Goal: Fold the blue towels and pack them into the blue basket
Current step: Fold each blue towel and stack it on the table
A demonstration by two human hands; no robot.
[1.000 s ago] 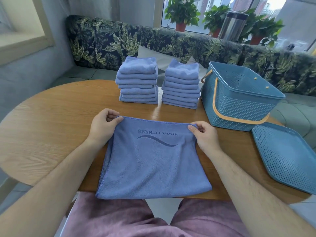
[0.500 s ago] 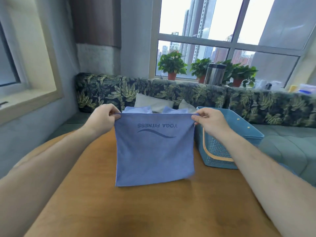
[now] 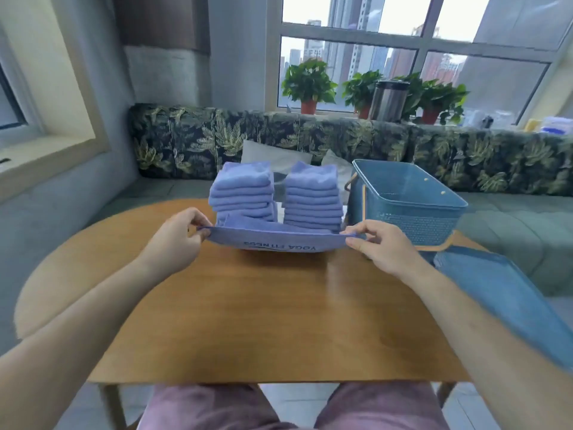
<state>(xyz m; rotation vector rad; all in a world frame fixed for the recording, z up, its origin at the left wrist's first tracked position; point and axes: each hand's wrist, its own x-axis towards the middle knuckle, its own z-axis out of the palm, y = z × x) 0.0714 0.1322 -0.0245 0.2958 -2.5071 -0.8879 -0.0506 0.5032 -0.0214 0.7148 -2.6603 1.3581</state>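
Beneath the left grip (image 3: 175, 240) and the right grip (image 3: 383, 248) spreads the oval wooden worktop (image 3: 248, 321). A leaf-print sofa (image 3: 186, 141) runs along the wall well beyond them. Just beyond the right grip and to its right stands the blue basket (image 3: 412, 209), open-topped, with its tan handle folded down against the wall. The basket lid (image 3: 496, 293) lies flat on the worktop to the right of the right grip, on the near side of the basket. Beyond the gap between the grips rise the left stack of folded blue towels (image 3: 243, 193) and the right stack (image 3: 313, 200). They stand side by side and apart, and the right one is near the basket. Between the grips stretches a blue towel (image 3: 279, 240), seen almost edge-on, its YOGA FITNESS print upside down. The left grip pinches the towel's left corner between thumb and curled fingers, and the right grip pinches the right corner the same way. I cannot tell whether the towel's far part touches the worktop.
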